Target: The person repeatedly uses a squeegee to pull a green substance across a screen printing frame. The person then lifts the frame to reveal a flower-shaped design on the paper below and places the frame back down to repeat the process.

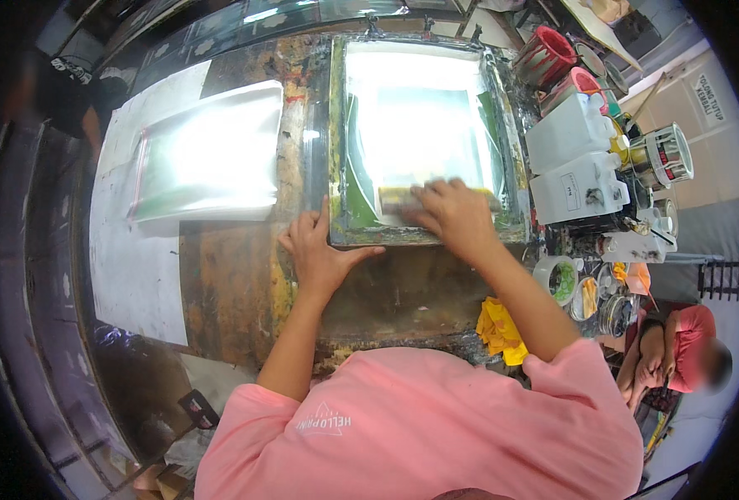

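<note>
A screen printing frame (337, 142) lies on the worktable in front of me, its mesh bright with glare and edged in green. My right hand (455, 215) is closed on a squeegee (396, 198) with a yellowish handle, resting across the near part of the mesh; hand and tool are slightly blurred. At the frame's near left corner is my left hand (313, 250), fingers spread and thumb stretched along the near edge, touching the frame without gripping anything. Left of the frame lies a stack of clear plastic sheets or bags (207, 154), shiny, partly over white paper (136, 275).
Paint cans (544, 54) and white jugs (578, 185) crowd the table's right side. Small tubs (555, 279) stand nearer. A yellow cloth (501, 330) lies by my right forearm. A person (678, 346) sits at the right; another person (61, 96) is at far left.
</note>
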